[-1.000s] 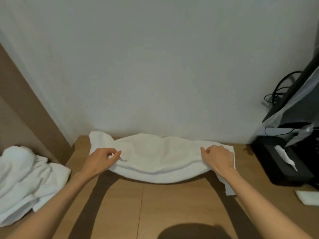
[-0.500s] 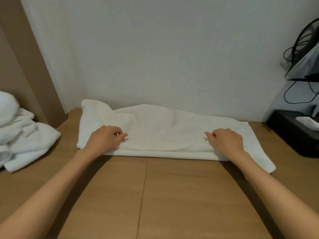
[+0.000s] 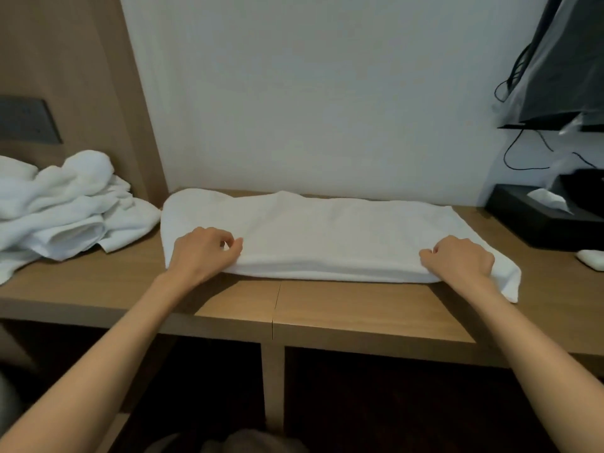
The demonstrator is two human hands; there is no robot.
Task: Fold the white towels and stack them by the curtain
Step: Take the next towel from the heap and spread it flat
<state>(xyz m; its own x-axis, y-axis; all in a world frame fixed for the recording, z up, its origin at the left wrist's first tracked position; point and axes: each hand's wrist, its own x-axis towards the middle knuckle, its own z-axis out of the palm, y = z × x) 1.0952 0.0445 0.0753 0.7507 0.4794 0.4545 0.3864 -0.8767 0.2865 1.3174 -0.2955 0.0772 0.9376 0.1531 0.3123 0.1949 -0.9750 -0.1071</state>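
Your left hand (image 3: 204, 253) and right hand (image 3: 457, 259) pinched the near edge of the towel (image 3: 327, 230), which lay long from left to right.

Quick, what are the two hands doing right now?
Left hand: closed, pinching the towel at its near edge.
Right hand: closed, pinching the same towel edge.

A bare strip of worktop (image 3: 359, 305) runs open along the front edge, from left to right. Behind it the folded white towel (image 3: 327, 233) fills the middle, back to the wall (image 3: 310, 93). A heap of loose towels (image 3: 65, 204) blocks the left corner against the wood panel (image 3: 81, 76), just beside the towel's end. On the right, a black tissue box (image 3: 536, 223) and a small white object (image 3: 591, 259) stand beyond a patch of bare wood.
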